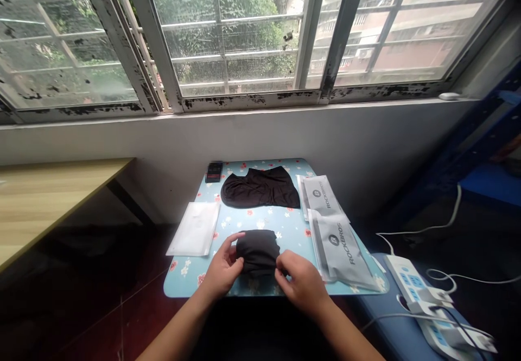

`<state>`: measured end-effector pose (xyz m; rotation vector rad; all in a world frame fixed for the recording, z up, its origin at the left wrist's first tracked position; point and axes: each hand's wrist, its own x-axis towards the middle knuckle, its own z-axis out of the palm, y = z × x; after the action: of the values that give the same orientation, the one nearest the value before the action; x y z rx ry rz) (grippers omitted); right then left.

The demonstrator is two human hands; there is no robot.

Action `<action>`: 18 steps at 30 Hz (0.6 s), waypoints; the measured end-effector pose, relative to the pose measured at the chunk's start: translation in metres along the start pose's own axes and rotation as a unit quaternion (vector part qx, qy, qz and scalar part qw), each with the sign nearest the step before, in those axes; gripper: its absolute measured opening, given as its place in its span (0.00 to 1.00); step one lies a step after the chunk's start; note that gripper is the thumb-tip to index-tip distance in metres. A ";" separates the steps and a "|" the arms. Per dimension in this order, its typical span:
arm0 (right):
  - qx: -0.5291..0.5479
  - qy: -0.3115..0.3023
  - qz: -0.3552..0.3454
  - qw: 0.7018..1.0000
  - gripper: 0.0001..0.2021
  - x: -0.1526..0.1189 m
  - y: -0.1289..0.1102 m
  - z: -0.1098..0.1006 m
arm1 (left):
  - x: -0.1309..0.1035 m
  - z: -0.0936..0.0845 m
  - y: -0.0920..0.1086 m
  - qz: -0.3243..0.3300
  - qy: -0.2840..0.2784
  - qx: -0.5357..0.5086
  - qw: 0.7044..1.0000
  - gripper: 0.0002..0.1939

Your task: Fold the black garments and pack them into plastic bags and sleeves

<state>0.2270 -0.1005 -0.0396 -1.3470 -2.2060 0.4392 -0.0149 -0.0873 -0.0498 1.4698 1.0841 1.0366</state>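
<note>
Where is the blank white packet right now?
In the head view, the white packet lies on the floral table's left side, left of the spread black cloth.

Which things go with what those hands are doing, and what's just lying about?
Probably goes with it:
- folded black cloth, held by left hand and right hand
- flat black cloth
- ROCKBROS packets
- white packet

Likely just lying about:
- power strip
- small dark thing
</note>
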 end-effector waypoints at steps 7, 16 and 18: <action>-0.001 -0.092 0.001 0.996 0.04 0.002 0.006 -0.014 | -0.015 -0.008 0.000 0.092 0.008 0.363 0.927 0.16; -0.065 -0.113 0.061 0.990 0.12 0.023 0.000 -0.003 | -0.006 -0.009 0.017 0.078 -0.064 0.393 0.914 0.17; -0.072 -0.112 0.084 0.988 0.13 0.028 -0.002 0.002 | -0.002 -0.005 0.022 0.066 -0.070 0.402 0.911 0.15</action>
<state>0.2144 -0.0764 -0.0332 -1.6387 -2.3522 0.5235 -0.0175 -0.0900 -0.0277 2.2553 1.4021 0.5556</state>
